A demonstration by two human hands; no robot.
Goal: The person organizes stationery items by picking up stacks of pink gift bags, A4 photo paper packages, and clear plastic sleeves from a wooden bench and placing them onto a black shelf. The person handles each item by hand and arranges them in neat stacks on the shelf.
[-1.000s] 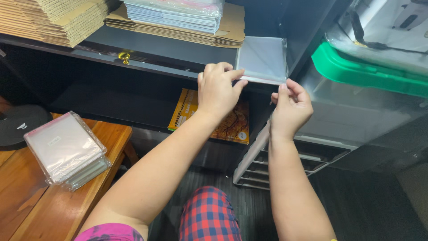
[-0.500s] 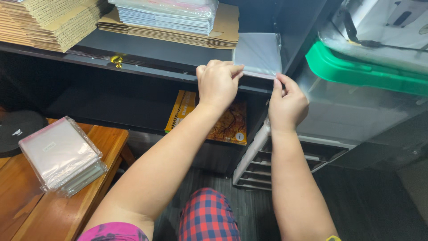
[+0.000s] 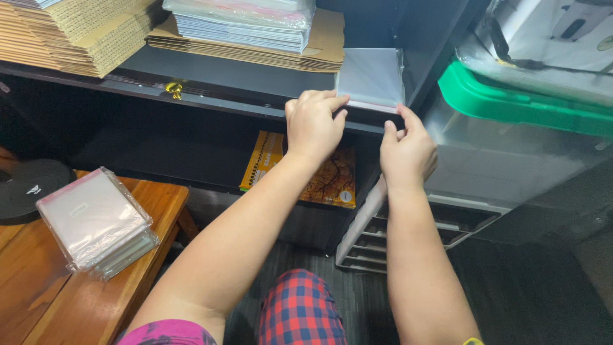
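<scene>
Head view: both my hands pinch the near edge of a thin clear plastic sleeve (image 3: 370, 76) lying on the dark shelf (image 3: 211, 76) at 12 o'clock, left hand (image 3: 314, 124) and right hand (image 3: 405, 150) at its corners; looks light, floppy, slick, best held by the edges.

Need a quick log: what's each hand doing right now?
Left hand: fingers curled, pinching the clear plastic sleeves on the shelf.
Right hand: pinching the same sleeves.
</scene>
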